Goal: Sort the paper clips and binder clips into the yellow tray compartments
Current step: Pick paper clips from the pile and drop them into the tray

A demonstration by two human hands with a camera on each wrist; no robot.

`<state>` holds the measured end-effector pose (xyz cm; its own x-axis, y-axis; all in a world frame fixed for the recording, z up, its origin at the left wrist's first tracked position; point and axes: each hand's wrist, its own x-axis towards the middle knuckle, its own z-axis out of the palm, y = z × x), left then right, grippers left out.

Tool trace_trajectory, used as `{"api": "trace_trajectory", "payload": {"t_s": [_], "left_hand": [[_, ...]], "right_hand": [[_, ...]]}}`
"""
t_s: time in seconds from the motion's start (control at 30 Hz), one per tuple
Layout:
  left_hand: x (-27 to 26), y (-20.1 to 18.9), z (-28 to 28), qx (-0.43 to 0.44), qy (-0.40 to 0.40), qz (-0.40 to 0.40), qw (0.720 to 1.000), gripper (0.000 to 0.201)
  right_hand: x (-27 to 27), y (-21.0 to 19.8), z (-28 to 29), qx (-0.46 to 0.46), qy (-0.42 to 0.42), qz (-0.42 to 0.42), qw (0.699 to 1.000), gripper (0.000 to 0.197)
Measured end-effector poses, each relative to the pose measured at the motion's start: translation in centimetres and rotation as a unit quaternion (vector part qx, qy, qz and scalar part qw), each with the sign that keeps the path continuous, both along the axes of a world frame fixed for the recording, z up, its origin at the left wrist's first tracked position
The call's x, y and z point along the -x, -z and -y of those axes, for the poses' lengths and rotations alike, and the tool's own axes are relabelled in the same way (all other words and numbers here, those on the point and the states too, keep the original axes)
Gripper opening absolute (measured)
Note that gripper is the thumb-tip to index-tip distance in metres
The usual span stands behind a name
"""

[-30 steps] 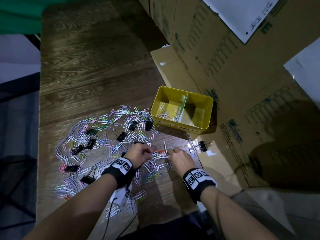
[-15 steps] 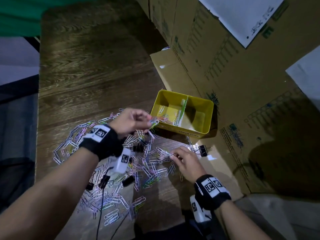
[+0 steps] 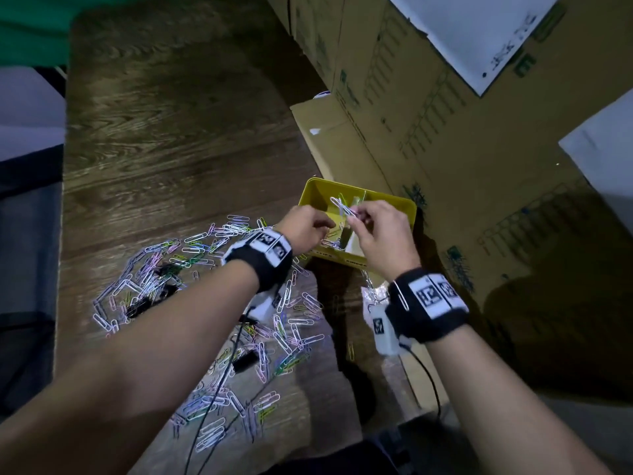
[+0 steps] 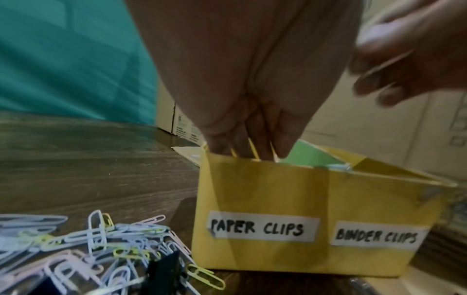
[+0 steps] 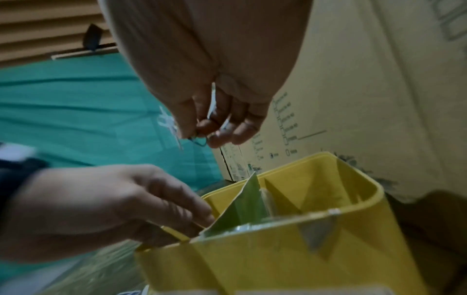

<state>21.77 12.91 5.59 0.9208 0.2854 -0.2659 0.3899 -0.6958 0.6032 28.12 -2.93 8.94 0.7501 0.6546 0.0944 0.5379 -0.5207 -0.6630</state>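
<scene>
The yellow tray (image 3: 394,201) stands at the table's right side, split by a green divider (image 5: 248,201). In the left wrist view its front wall (image 4: 265,189) carries the labels PAPER CLIPS on the left and BINDER CLIPS on the right. My left hand (image 3: 327,228) points its straight fingers (image 4: 220,143) down into the paper clips compartment, and I see nothing held in them. My right hand (image 3: 354,216) hovers over the tray and pinches a few pale paper clips (image 3: 340,205) that stick out past the thumb (image 5: 168,121). A loose pile of coloured paper clips (image 3: 154,279) with black binder clips (image 3: 245,359) covers the table on the left.
Cardboard boxes (image 3: 445,132) wall in the tray behind and to the right. A flat cardboard flap (image 3: 329,138) lies just beyond it. A thin black cable (image 3: 219,389) runs from my left wrist across the pile. The wooden table (image 3: 171,132) stretches beyond the pile.
My left hand carried clips from the pile to the tray and now dips into the left compartment. My right hand rose off the table with paper clips and moved over the tray.
</scene>
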Motion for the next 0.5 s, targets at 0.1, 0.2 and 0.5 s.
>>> {"api": "trace_trajectory", "payload": {"t_s": [0.1, 0.2, 0.5], "left_hand": [[3.1, -0.5, 0.5, 0.008, -0.062, 0.149, 0.987, 0.023], [6.6, 0.9, 1.8, -0.016, -0.064, 0.173, 0.983, 0.022], [8.8, 7.4, 8.0, -0.175, 0.290, -0.123, 0.933, 0.060]], "right_hand": [[-1.5, 0.5, -2.3, 0.104, -0.024, 0.025, 0.994, 0.019], [-1.7, 1.2, -4.3, 0.213, -0.076, 0.067, 0.972, 0.017], [-0.1, 3.9, -3.6, 0.229, -0.107, 0.079, 0.964, 0.032]]}}
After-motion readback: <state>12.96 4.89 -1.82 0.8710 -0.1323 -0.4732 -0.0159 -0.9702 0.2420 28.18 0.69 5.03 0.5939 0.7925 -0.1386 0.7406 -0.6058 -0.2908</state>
